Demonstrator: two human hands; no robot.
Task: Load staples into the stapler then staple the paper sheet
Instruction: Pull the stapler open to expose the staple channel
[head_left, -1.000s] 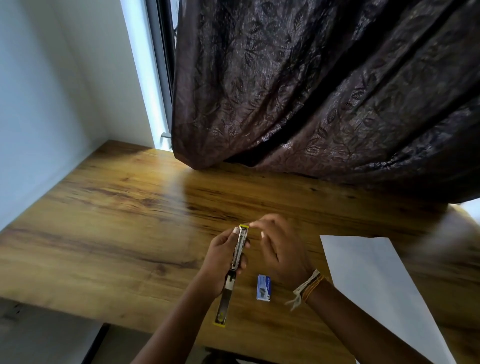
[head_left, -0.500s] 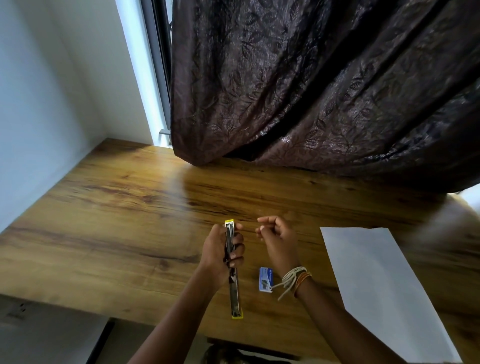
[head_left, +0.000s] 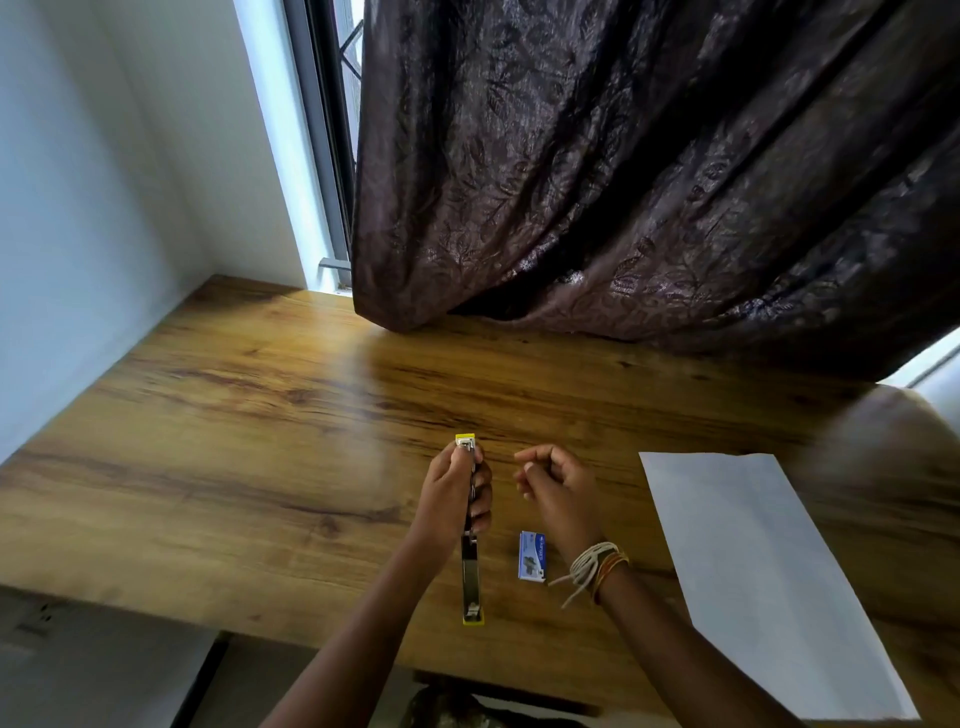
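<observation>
Wrapped around the opened stapler (head_left: 471, 530), the left hand (head_left: 451, 501) holds it lengthwise above the desk (head_left: 249, 447); the right hand (head_left: 558, 491) is loosely curled, whether pinching staples cannot be told. A loose strip could drop or seat crooked if the stapler tilts. The staple box (head_left: 533, 555) lies between the wrists; the paper sheet (head_left: 758, 561) waits well right, unobstructed.
</observation>
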